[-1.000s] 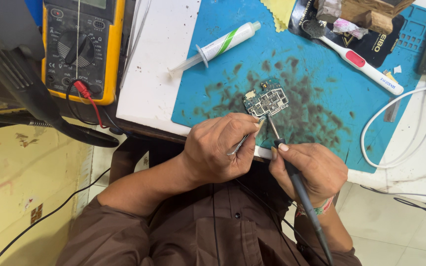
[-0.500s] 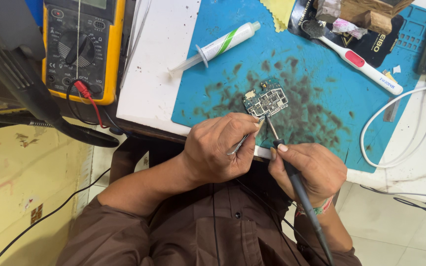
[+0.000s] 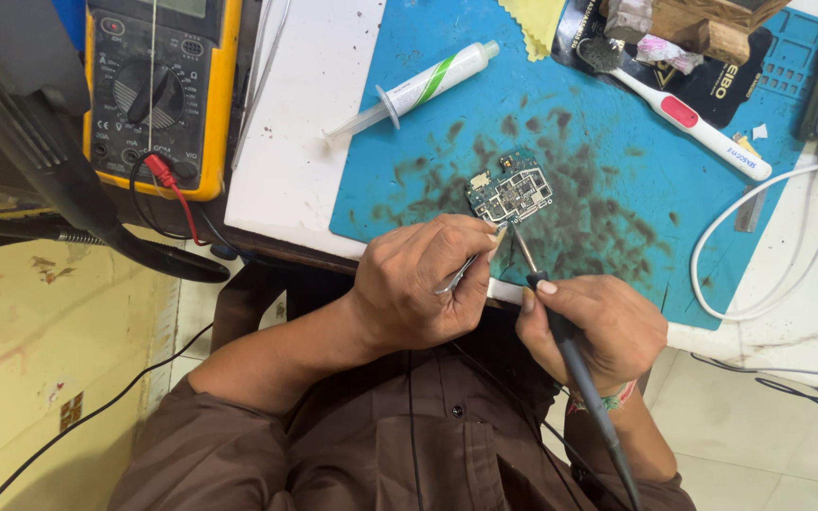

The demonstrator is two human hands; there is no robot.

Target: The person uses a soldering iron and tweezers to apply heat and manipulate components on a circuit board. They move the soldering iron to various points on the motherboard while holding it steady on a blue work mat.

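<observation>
Where mat (image 3: 617, 123) ends, circuit board (image 3: 510, 192), seemingly clear.

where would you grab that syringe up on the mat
Take the syringe by its barrel, midway between the flange and the capped end. It lies flat and diagonal, straddling the blue mat edge, so come from above, grip across its narrow width, clear of the thin tip.

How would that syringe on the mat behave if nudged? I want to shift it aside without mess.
The syringe lies on its side across the edge of the blue mat, and its barrel is round, so it would probably roll. Its finger flange might stop that early. It looks like light plastic, so a gentle push should do.
</observation>
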